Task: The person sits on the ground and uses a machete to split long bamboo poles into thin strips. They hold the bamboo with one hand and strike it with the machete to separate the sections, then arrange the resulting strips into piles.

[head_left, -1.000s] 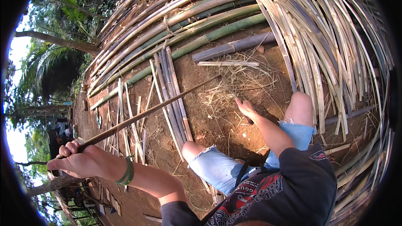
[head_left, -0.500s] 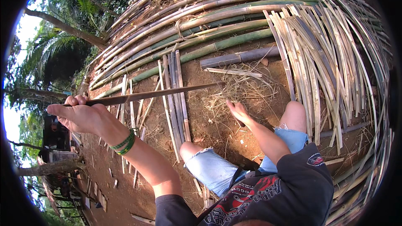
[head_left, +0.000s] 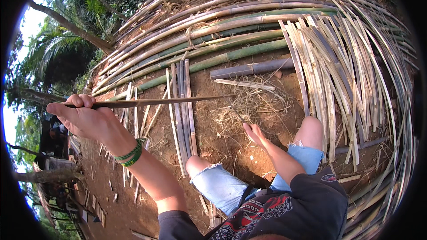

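Note:
My left hand (head_left: pixel 89 113), raised at the left with a green band on its wrist, is closed around one end of a long brown bamboo strip (head_left: pixel 153 102). The strip reaches rightward, nearly level, in front of my body. In my right hand (head_left: pixel 254 134), just ahead of my knees, is a knife, its thin grey blade (head_left: pixel 235 113) pointing up and forward to the strip's far end. Whether blade and strip touch there, I cannot tell. The knife's handle is hidden in my fingers. Thin pale shavings (head_left: pixel 235 111) lie on the soil around the blade.
Many split bamboo strips (head_left: pixel 329 84) are heaped to my right. A few strips (head_left: pixel 180 106) lie left of centre. A short dark bamboo pole (head_left: pixel 251 69) rests ahead, and long green and tan poles (head_left: pixel 231 55) stretch behind it. Trees (head_left: pixel 73 29) stand at the far left.
My right hand has turned, and the knife blade now shows, angled up toward the strip's end. The strip sits closer to level, and its far end is slightly lower.

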`<state>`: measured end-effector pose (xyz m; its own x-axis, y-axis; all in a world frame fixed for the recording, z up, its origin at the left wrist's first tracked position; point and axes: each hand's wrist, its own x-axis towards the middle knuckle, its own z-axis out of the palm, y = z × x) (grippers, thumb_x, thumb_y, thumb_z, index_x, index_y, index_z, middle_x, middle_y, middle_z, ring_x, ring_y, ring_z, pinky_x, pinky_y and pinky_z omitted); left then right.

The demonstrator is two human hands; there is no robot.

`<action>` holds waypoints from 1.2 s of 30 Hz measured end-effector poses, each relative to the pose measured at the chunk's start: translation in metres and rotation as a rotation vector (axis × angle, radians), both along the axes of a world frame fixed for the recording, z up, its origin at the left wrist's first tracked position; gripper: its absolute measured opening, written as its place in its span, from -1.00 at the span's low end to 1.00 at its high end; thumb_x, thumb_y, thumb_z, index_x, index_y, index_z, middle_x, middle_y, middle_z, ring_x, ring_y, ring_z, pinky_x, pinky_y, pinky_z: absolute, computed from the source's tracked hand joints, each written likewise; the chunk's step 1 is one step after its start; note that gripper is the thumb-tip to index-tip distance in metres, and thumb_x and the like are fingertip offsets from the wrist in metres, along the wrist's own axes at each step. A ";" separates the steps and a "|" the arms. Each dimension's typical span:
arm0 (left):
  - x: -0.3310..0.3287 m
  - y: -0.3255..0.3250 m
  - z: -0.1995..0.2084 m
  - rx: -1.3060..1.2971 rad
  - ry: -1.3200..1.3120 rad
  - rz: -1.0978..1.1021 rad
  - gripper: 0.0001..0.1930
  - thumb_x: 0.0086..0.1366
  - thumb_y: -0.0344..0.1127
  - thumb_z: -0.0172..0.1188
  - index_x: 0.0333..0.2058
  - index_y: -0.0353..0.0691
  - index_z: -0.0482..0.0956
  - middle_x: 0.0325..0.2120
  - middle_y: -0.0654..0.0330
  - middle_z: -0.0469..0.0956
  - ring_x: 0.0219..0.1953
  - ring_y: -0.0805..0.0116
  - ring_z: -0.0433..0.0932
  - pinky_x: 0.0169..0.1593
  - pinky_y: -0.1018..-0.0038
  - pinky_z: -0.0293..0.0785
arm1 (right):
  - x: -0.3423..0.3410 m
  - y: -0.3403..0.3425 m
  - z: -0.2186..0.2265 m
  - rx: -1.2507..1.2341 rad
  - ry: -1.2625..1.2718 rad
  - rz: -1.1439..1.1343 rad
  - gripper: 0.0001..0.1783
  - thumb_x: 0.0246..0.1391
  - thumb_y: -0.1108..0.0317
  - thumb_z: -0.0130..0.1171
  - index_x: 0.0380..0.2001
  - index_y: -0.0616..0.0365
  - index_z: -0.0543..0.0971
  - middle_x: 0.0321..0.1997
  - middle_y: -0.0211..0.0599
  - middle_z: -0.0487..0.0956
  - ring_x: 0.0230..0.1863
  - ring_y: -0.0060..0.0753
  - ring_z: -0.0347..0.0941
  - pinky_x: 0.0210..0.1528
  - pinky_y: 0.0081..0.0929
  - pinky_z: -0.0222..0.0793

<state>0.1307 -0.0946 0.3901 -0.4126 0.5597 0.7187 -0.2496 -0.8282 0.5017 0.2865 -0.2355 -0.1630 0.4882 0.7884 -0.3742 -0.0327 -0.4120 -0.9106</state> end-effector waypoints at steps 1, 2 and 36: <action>0.004 0.001 0.001 -0.017 -0.017 0.015 -0.49 0.30 0.20 0.13 -0.41 -0.10 0.16 -0.70 0.32 0.19 -0.68 0.56 0.15 -0.59 0.61 0.09 | 0.010 0.003 -0.004 -0.156 0.068 -0.056 -0.18 0.23 -0.32 -0.13 -0.47 0.40 0.53 -0.65 -0.19 0.46 -0.64 -0.33 0.39 -0.54 -0.25 0.32; 0.012 0.004 0.002 -0.010 -0.033 0.014 -0.49 0.29 0.19 0.14 -0.40 -0.10 0.16 -0.70 0.32 0.20 -0.68 0.56 0.15 -0.59 0.61 0.10 | 0.023 0.005 -0.011 -0.307 0.137 -0.125 -0.15 0.23 -0.32 -0.13 -0.40 0.45 0.57 -0.64 -0.18 0.45 -0.63 -0.35 0.38 -0.55 -0.26 0.30; 0.026 -0.020 -0.270 -0.918 0.271 -0.798 -0.39 0.41 0.28 -0.17 -0.31 -0.26 0.46 -0.39 0.04 0.62 -0.29 0.25 0.62 -0.06 0.35 0.53 | 0.072 0.077 0.431 1.326 0.437 -0.560 -0.73 0.13 0.30 0.32 -0.28 0.12 0.42 -0.64 -0.51 0.33 -0.70 -0.64 0.22 -0.60 -0.53 0.21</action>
